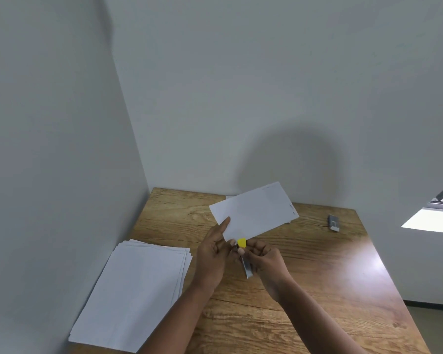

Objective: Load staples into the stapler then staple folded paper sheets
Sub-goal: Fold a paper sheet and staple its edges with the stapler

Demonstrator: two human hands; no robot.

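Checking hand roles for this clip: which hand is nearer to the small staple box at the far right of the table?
Right. The right hand, holding the stapler, sits mid-table, well short of the staple box. The left hand, on the folded paper, is farther left still.

One folded paper sheet (253, 213), one stapler (243, 254), one stack of flat sheets (136, 292), one small grey box (334, 223), two hands.

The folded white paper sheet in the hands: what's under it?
Under the folded white paper sheet another white sheet's edges peek out on the wooden table; the rest is covered.
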